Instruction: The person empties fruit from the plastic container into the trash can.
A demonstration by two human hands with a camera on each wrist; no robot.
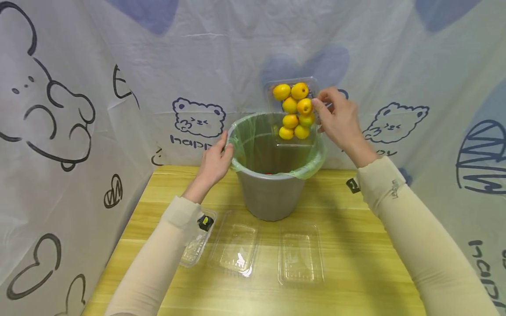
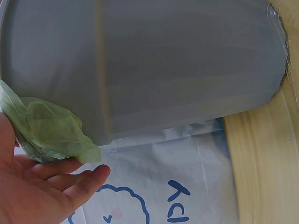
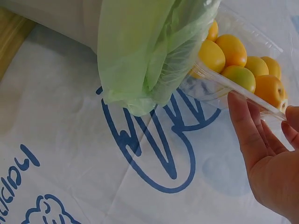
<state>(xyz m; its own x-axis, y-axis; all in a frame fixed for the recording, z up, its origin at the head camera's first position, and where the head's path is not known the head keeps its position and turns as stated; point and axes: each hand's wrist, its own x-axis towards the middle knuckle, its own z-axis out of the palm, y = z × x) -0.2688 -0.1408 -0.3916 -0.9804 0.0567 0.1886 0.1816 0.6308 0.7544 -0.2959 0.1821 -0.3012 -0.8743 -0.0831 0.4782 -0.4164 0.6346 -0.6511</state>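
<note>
A grey bin (image 1: 272,193) lined with a thin green bag (image 1: 312,164) stands on the wooden table. My left hand (image 1: 216,160) holds the bin's rim on its left side; in the left wrist view its fingers (image 2: 86,186) lie by the folded-over bag edge. Above the bin's right part, my right hand (image 1: 337,116) pinches the side edge of a clear plastic container (image 1: 272,103), thumb on one side and fingers beneath. Several small yellow-orange fruits (image 1: 290,105), one greenish, lie in that container, which is tilted toward the head camera.
Three clear plastic containers lie on the table in front of the bin: one at the left (image 1: 193,250) partly under my left forearm, one in the middle (image 1: 237,248), one at the right (image 1: 301,254). A printed white cloth (image 1: 245,52) hangs behind and at both sides.
</note>
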